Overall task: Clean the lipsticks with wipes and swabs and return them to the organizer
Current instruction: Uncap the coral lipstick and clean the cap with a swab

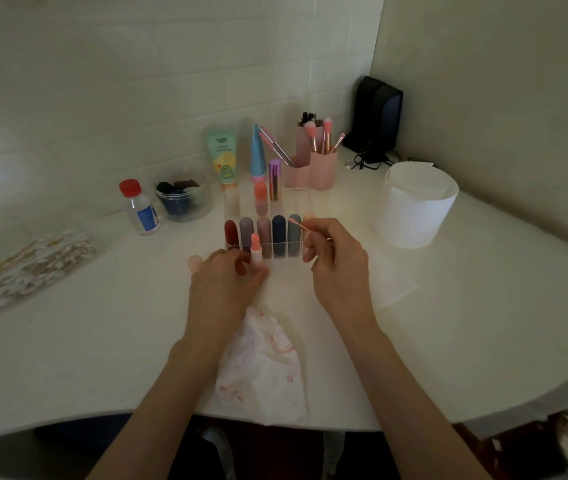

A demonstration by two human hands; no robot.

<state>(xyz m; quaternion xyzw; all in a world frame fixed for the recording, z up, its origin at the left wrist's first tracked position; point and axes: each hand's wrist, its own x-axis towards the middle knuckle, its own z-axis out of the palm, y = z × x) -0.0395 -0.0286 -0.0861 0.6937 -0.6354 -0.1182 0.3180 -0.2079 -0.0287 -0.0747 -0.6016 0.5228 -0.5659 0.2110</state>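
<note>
Just in front of the clear acrylic organizer (301, 206), the left grip (227, 282) pinched an uncapped lipstick (255, 249) upright, its smooth, rounded coral bullet above a pale pink tube. The right grip (339, 261) pinched a thin cotton swab (298, 225), its pink-stained tip over the organizer's front row. A crumpled white wipe (261, 368), blotched red, lay on the matte white surface (102, 341) nearer than the organizer.

Back wall (119, 81): I saw pale painted blocks.
Side wall (500, 81): plain, meeting it in a corner on my right.
Desk (67, 341): white, with a curved front edge.
Light: dim, I noted.
</note>
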